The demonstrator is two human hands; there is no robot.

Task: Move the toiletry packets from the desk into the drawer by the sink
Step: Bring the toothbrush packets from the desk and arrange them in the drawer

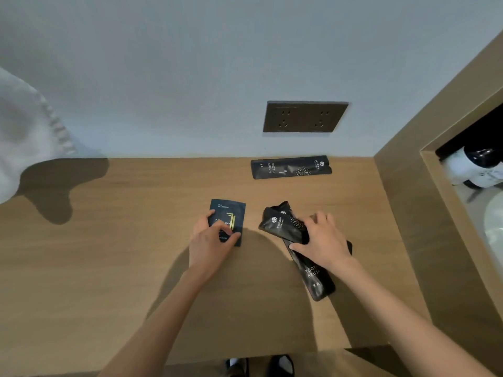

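On the wooden desk (114, 268) my left hand (209, 240) grips a small dark blue packet stack (231, 210) near the desk's middle, thumb on top. My right hand (324, 240) holds a bunch of black packets (280, 224), including a long black toothbrush packet (317, 281) that lies angled toward the desk's front edge. Another black toothbrush packet (291, 167) lies apart at the back of the desk, against the wall. No drawer is in view.
A dark double socket plate (304, 117) is on the wall above the far packet. A wooden partition (402, 202) bounds the desk on the right, with a sink area (487, 213) and a white object beyond. White cloth (24, 131) hangs at the left.
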